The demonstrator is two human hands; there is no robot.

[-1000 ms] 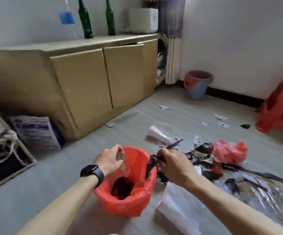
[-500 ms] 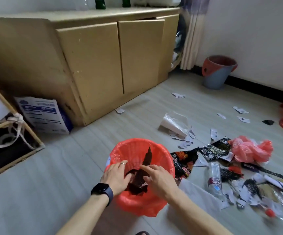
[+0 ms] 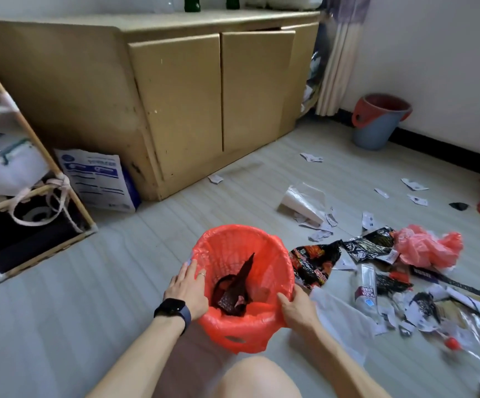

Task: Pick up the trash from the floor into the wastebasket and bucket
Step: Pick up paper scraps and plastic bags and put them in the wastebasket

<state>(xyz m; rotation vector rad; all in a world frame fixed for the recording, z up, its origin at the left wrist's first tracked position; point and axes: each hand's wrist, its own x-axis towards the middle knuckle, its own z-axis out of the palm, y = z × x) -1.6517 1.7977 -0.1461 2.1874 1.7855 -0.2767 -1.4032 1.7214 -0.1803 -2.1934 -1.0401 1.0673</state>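
The wastebasket (image 3: 264, 248), lined with a red bag (image 3: 233, 334), stands on the floor (image 3: 112, 282) before us, a dark wrapper (image 3: 237, 288) inside. Our left hand (image 3: 188, 285) lies on its left rim with fingers straight; our right hand (image 3: 297, 310) clasps the right rim. To its right lie a black noodle packet (image 3: 315, 264), touching it, and a soda bottle (image 3: 365, 285); the blue bucket (image 3: 375, 130) stands well apart, by the wall (image 3: 448, 67).

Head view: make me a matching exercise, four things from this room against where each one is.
Things
1. red-lined round plastic wastebasket
2. blue plastic bucket with red rim
3. crumpled red plastic bag
4. white printed paper sack

Places
A. at the foot of the tan wooden cabinet
B. next to the pale curtain
C. between the left hand and the right hand
D. among torn black wrappers

Pairs: 1-C, 2-B, 3-D, 4-A
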